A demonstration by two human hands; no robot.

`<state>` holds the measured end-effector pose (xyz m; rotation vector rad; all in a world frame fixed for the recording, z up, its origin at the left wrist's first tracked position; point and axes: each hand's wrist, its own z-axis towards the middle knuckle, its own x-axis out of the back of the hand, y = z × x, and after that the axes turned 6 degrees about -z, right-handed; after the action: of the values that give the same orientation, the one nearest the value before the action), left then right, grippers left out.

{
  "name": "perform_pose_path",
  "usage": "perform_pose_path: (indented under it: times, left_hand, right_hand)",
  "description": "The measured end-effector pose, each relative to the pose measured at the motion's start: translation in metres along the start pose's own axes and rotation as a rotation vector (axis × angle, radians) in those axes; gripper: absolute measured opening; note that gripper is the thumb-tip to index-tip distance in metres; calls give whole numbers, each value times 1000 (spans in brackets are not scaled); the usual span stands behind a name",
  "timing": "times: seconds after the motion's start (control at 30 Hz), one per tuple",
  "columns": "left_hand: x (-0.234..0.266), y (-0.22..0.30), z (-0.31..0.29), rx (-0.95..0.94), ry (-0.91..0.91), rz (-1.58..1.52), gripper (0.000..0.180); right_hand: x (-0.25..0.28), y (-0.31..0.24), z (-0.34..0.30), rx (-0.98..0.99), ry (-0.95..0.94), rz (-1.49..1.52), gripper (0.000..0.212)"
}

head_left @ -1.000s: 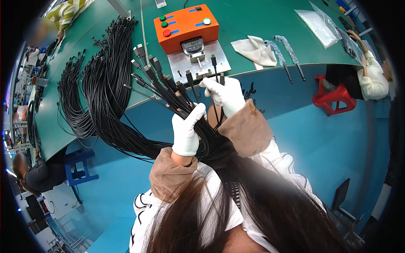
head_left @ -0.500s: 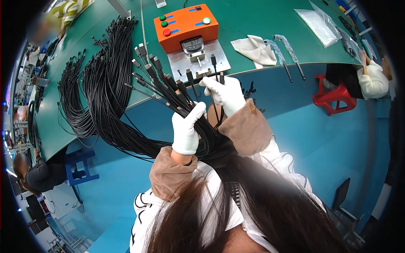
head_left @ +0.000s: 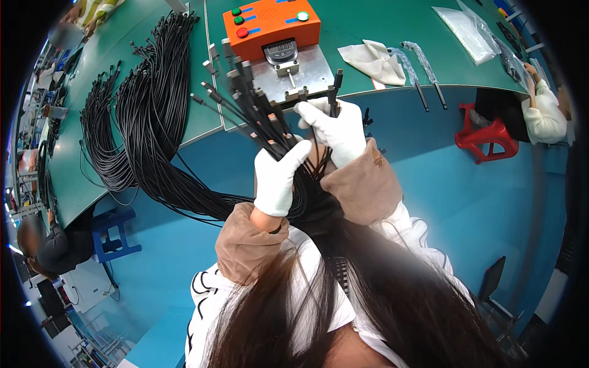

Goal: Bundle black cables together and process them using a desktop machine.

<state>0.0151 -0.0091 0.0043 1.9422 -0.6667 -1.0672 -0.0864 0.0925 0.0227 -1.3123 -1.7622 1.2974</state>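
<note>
My left hand (head_left: 277,184), in a white knit glove, is closed round a thick bundle of black cables (head_left: 211,199). Their metal-tipped plugs fan out above its thumb, toward the bench. To the right, my gloved right hand (head_left: 342,132) pinches black cable ends, and a dark plug (head_left: 338,80) stands up above its fingers. How many cables it grips is hidden. Its fingertips lie close to the front edge of a metal plate (head_left: 316,67), which carries a small round-cornered digital gauge (head_left: 282,52). An orange control box (head_left: 270,24) with coloured buttons stands behind.
A large heap of black cables (head_left: 153,92) lies on the green bench (head_left: 368,24) at the left. At the right are a pale cloth (head_left: 374,62), two plastic-wrapped rods (head_left: 423,67) and clear bags (head_left: 466,34). Red (head_left: 481,138) and blue (head_left: 116,233) stools stand on the floor; other people sit nearby.
The bench and orange box have shifted up in the picture. The plug at my right hand now stands farther right, by its fingers. The left hand keeps its bundle.
</note>
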Motion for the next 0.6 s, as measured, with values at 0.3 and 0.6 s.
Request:
perform_pose_path:
  times: [0.3, 0.6]
  left_hand:
    - [8, -2, 0, -55, 36, -84, 14]
    - [3, 0, 2, 41, -60, -152, 15]
  right_hand:
    - [-4, 12, 15, -18, -7, -2, 19]
    - [3, 7, 12, 7, 15, 8, 19]
